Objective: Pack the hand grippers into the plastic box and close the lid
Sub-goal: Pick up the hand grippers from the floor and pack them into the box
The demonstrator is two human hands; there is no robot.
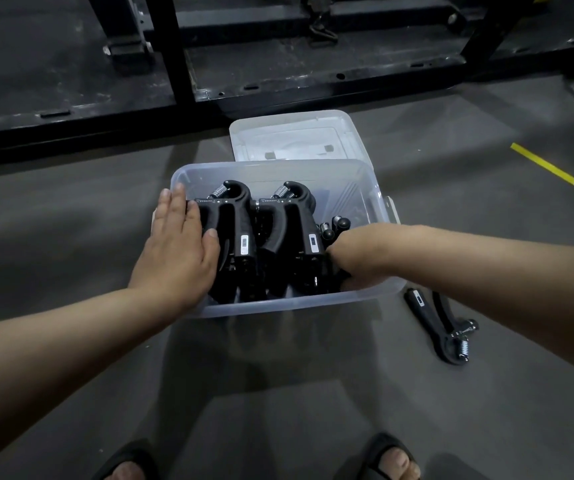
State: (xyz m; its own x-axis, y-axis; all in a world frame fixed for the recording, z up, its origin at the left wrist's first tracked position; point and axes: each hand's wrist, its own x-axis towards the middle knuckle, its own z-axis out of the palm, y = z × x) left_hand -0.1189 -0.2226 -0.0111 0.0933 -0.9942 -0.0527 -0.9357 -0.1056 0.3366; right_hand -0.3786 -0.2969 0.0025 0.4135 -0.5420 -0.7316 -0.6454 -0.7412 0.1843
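Observation:
A clear plastic box (379,202) stands on the grey floor, holding several black hand grippers (280,233) packed side by side. My left hand (178,244) lies flat, fingers together, against the leftmost gripper at the box's left side. My right hand (351,258) reaches down into the box's right side; its fingers are hidden among the grippers, and whether it holds one I cannot tell. The box's clear lid (299,136) lies on the floor just behind the box. One more black hand gripper (441,327) lies on the floor right of the box, under my right forearm.
A black metal rack frame (244,81) runs across the floor behind the lid. A yellow tape strip (543,163) marks the floor at the right. My two sandalled feet (392,459) stand at the bottom edge.

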